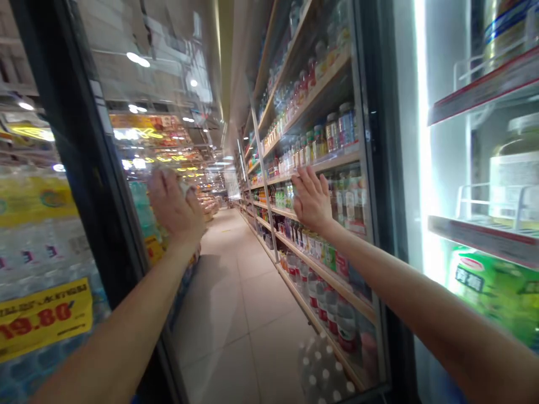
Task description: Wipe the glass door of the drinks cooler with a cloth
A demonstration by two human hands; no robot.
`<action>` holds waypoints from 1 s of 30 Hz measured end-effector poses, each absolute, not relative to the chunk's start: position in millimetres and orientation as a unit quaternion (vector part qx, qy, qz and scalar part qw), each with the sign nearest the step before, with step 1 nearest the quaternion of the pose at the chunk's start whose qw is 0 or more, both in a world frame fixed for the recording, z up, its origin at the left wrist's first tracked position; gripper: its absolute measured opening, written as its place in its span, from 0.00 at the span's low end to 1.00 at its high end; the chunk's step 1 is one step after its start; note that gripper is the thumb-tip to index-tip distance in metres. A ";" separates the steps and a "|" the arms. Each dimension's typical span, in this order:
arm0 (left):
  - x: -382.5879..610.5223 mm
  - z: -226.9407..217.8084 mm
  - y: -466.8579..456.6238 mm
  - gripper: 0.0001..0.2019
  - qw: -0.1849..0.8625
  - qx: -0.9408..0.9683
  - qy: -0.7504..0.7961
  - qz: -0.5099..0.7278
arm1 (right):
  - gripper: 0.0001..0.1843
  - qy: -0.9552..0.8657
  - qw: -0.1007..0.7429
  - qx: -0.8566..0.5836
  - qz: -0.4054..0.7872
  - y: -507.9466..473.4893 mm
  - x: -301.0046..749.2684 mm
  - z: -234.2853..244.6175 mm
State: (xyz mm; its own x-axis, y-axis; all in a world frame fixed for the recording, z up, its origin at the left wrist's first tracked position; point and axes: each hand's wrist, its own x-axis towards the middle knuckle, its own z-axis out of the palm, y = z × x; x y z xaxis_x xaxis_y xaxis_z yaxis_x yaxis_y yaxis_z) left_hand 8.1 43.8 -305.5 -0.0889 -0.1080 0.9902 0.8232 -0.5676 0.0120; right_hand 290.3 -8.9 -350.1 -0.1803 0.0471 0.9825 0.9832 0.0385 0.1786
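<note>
In front of me a cooler's glass door with a black frame [381, 202] stands swung out, and shelves and an aisle show through the pane. My left hand [174, 205] is blurred by motion and lies palm toward the glass at the left. A whitish, crumpled bit of cloth [185, 189] peeks out between its thumb and fingers; most of it is hidden under the hand. Against the pane further right, my right hand [312, 199] rests flat, fingers apart, and no object shows in it.
On the right, the lit cooler shelves [484, 235] hold a large jar [516, 168] and a green pack [492, 292]. Stacked bottles with a yellow price sign [46, 317] stand at the left. A grey dotted cloth shape [324, 370] shows low in the glass, above the tiled floor.
</note>
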 end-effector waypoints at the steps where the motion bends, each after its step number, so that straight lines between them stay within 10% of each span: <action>1: 22.6 -310.9 41.0 0.25 0.357 -0.595 -0.294 -0.657 | 0.29 -0.565 0.450 -0.458 -0.519 -9.2 289.8 -350.3; 9: 88.0 -345.9 22.8 0.22 0.480 -0.765 -0.134 -0.408 | 0.26 -0.564 0.449 -0.449 -0.528 -10.4 290.7 -350.3; 16: 4.3 -298.2 43.1 0.25 0.377 -0.578 -0.307 -0.656 | 0.26 -0.566 0.451 -0.465 -0.511 -10.5 288.1 -350.0; 26: 101.9 -337.5 19.3 0.21 0.447 -0.769 -0.155 -0.430 | 0.25 -0.569 0.451 -0.454 -0.517 -13.2 289.9 -349.8; 30: 47.0 -311.9 29.3 0.24 0.421 -0.702 -0.241 -0.521 | 0.26 -0.570 0.461 -0.459 -0.503 -12.3 288.8 -350.4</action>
